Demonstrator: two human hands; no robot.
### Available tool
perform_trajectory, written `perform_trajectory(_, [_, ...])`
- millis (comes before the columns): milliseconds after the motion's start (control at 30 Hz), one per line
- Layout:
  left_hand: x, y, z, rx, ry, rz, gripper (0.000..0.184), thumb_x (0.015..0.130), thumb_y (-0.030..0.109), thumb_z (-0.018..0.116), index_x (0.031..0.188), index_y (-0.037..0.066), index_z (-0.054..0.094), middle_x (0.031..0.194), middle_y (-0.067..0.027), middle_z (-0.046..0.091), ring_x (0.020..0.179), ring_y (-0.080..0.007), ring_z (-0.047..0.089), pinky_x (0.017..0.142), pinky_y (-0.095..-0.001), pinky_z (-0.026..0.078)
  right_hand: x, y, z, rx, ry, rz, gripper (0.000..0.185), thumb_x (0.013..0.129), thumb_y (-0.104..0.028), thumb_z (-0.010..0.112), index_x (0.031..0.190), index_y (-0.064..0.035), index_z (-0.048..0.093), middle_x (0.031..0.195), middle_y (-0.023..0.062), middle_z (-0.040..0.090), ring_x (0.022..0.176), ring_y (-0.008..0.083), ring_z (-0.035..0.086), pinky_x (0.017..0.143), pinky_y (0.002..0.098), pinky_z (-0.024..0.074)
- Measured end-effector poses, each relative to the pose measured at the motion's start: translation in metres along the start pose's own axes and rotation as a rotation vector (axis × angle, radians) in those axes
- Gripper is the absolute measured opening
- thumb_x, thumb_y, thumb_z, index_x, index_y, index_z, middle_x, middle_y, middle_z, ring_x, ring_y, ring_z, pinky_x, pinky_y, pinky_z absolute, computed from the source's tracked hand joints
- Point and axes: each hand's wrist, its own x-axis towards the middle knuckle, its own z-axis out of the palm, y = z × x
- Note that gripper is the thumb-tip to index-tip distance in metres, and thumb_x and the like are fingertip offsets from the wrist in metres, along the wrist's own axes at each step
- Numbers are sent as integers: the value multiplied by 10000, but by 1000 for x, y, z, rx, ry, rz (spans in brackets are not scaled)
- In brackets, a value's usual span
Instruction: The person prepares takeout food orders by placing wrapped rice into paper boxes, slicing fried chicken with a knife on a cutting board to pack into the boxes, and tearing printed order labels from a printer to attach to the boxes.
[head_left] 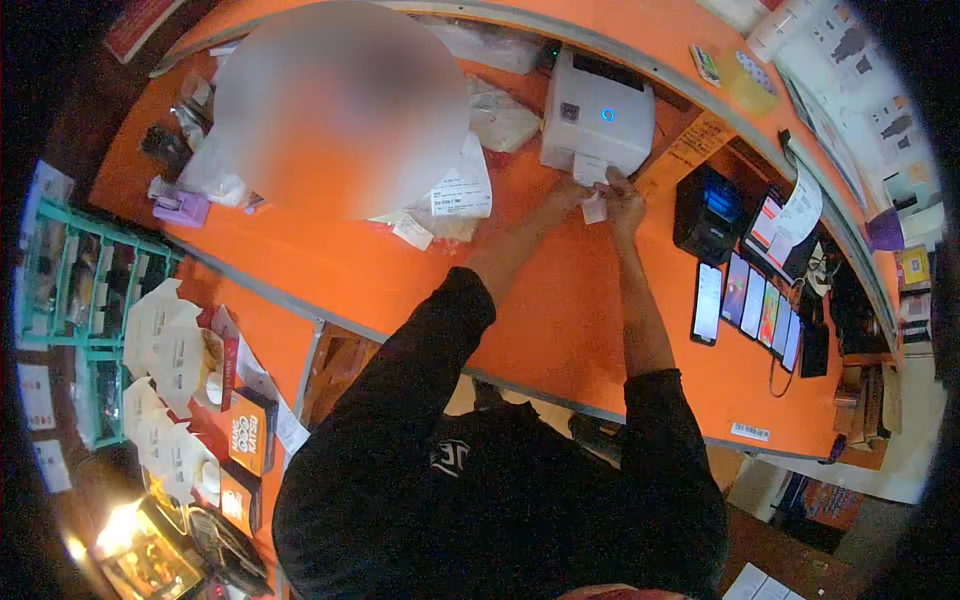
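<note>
A white label printer (600,112) with a blue-lit button stands at the back of the orange counter (560,300). White paper (590,168) sticks out of its front slot. Just below the slot, my left hand (568,198) and my right hand (622,192) are close together. Between them is a small white slip (595,208), which the fingers of my right hand pinch from above. The fingers of my left hand lie beside the slip and the printer's front edge; they are too small and blurred to make out.
Several phones (707,300) lie in a row at the right, below a black device (708,215) with a blue screen. Printed receipts (462,195) and plastic bags lie left of the printer. Opened boxes (170,350) stand at the lower left. A blurred patch hides the upper left.
</note>
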Motion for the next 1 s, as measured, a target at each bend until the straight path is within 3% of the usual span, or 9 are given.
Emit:
perform_trajectory(133, [7,6,4,-8,-3,19,190,705,54,587,890,30,546,851,-55,572,801,-172,536,709,-321,444,-4,3,4,-110,-32,156,230,670,-46,698,873,17,609,781,51,607,672,100,552,580,248,451])
perform_trajectory(200, [9,9,4,-12,-2,24,189,705,54,587,888,31,546,851,-55,572,801,-172,535,710,-322,443,-7,0,11,454,209,13,204,672,-58,698,838,18,607,764,72,606,708,118,565,615,257,458])
perform_trajectory(300, [9,7,2,-17,4,32,186,704,55,588,885,33,546,850,-55,571,801,-171,533,712,-323,442,-6,-45,-7,255,136,90,155,699,-19,658,834,3,584,730,80,585,724,147,567,647,268,467])
perform_trajectory(433, [5,8,2,-20,-1,35,183,704,55,588,881,35,546,849,-54,570,801,-171,531,715,-325,441,7,41,26,597,48,36,303,622,-55,720,908,-59,621,823,67,633,741,149,584,657,271,477])
perform_trajectory(533, [5,5,3,-35,-8,35,180,704,56,589,878,36,545,849,-54,569,801,-171,529,717,-326,440,6,40,21,640,96,110,33,758,-8,571,777,17,562,763,107,586,716,189,570,698,335,480])
perform_trajectory(800, [-8,4,-7,-80,-44,145,174,702,57,590,870,40,545,847,-54,566,802,-171,525,723,-329,437,-26,-41,-19,-178,-68,-77,154,771,-162,578,757,-10,555,718,38,596,620,153,534,589,303,442])
perform_trajectory(867, [-39,13,-23,-42,-57,315,172,702,58,590,868,41,545,847,-53,565,802,-171,524,724,-330,436,-43,-56,-34,119,-221,-211,168,770,-176,568,742,-12,552,599,71,544,569,159,505,542,293,414])
perform_trajectory(900, [-66,19,-40,50,-11,376,171,702,58,590,867,42,545,847,-53,565,802,-171,524,725,-330,436,-56,-59,-43,-113,-399,-213,284,812,-276,491,692,-29,567,574,90,535,522,249,499,496,361,388])
perform_trajectory(1000, [-188,52,-100,402,209,380,178,726,59,560,902,35,554,884,-69,568,826,-159,532,719,-303,447,-98,-154,-75,-101,-857,-99,218,708,-198,610,630,-23,505,544,43,475,500,158,411,464,336,311])
